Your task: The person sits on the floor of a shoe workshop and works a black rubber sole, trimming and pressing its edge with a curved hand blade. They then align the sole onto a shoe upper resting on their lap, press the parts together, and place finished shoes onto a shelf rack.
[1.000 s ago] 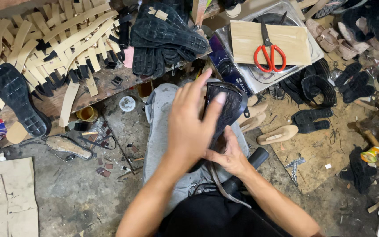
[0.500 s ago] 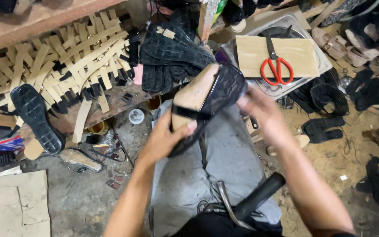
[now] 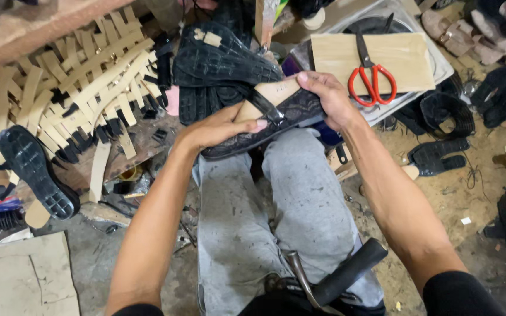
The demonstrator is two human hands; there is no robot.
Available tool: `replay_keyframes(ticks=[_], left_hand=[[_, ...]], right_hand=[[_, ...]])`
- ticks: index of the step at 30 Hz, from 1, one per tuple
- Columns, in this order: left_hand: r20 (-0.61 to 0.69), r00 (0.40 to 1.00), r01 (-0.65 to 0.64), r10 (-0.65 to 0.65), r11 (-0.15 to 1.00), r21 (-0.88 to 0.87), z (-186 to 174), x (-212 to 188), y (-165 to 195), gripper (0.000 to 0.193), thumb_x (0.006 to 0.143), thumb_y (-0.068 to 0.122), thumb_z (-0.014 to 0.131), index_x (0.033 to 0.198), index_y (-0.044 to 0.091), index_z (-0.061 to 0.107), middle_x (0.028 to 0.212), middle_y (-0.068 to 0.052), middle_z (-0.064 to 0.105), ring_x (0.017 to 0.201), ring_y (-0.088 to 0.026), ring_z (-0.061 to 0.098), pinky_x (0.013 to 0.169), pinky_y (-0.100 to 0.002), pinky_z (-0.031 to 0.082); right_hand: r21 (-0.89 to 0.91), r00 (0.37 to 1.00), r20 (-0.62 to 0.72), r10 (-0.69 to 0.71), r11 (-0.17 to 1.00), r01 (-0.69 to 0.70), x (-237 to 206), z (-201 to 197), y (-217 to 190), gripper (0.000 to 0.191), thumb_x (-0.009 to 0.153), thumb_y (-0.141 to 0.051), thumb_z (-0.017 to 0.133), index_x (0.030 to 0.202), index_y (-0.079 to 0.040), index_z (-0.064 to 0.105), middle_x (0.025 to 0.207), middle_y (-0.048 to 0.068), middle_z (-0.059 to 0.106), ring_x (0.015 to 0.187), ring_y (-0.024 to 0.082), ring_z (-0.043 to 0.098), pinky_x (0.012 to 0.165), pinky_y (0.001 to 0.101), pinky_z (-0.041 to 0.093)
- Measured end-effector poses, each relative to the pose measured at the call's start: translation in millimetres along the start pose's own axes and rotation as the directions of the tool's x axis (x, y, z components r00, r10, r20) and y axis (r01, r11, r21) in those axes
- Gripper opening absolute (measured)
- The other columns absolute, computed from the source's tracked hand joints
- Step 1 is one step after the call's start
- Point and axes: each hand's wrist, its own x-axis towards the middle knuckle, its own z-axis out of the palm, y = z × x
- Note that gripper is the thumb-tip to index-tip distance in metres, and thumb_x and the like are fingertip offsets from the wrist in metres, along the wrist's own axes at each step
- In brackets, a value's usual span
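Black sandal [image 3: 267, 126] lies slantwise between us: our left hand [image 3: 215, 129] pinches its low end, right hand [image 3: 329, 99] grips the raised end.

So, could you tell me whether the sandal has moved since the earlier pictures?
Yes. The sandal, held by both hands, has turned from upright to lying across the knees, with its toe end nearer the red scissors.

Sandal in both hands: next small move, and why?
Probably press the black strap down onto the tan insole. The left hand grips the sandal at one end with its thumb beside the strap, the right hand steadies the other end, and nothing blocks it.
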Motion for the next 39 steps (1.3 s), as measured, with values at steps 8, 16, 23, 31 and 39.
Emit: replay_keyframes(ticks=[8,16,23,31,39], left_hand=[[-0.064,0.99,0.133,-0.13,0.99,0.054,4,1,4,0.085,0.085,0.055,0.069,0.15,0.006,0.046,0.141,-0.009,0.063,0.129,-0.018,0.056,0.109,-0.032,0.041],[-0.06,0.993,0.105,-0.101,0.991,0.078,3,-2,21,0.08,0.086,0.051,0.071,0.147,0.004,0.05,0.137,-0.008,0.065,0.126,-0.017,0.058,0.108,-0.03,0.041],[-0.145,0.989,-0.02,0.02,1.0,0.001,17,-14,23,0.08,0.084,0.045,0.075,0.147,0.002,0.049,0.137,-0.007,0.064,0.124,-0.015,0.058,0.108,-0.03,0.042],[-0.396,0.912,-0.329,0.103,0.761,-0.56,99,-91,-55,0.079,0.095,0.039,0.072,0.152,-0.005,0.04,0.14,-0.019,0.059,0.125,-0.025,0.06,0.105,-0.037,0.049],[-0.505,0.846,-0.405,-0.171,0.41,-0.817,198,-142,-86,0.071,0.09,0.017,0.074,0.151,-0.001,0.043,0.142,-0.014,0.057,0.131,-0.026,0.054,0.111,-0.04,0.047]], right_hand=[[0.051,0.997,-0.062,-0.042,0.998,0.045,-3,-2,11,0.036,0.106,-0.029,0.064,0.117,0.005,0.069,0.106,0.013,0.076,0.087,0.016,0.074,0.083,0.0301,0.06],[0.141,0.989,-0.139,-0.044,0.988,0.064,-12,9,10,0.034,0.104,-0.029,0.064,0.115,0.003,0.068,0.103,0.011,0.075,0.085,0.016,0.074,0.08,0.0308,0.061],[0.013,0.994,-0.088,-0.068,0.998,0.069,-12,20,-11,0.039,0.104,-0.029,0.065,0.123,0.005,0.067,0.112,0.013,0.074,0.098,0.019,0.071,0.091,0.0332,0.059],[-0.744,0.985,0.08,-0.155,0.648,0.162,-154,17,-2,0.025,0.09,-0.02,0.067,0.113,-0.012,0.068,0.117,0.004,0.068,0.096,0.018,0.073,0.088,0.0369,0.062],[-0.87,0.752,0.493,0.438,0.227,0.438,-262,41,60,0.064,0.059,-0.003,0.077,0.121,-0.007,0.064,0.117,0.008,0.058,0.113,0.031,0.051,0.096,0.0448,0.042]])
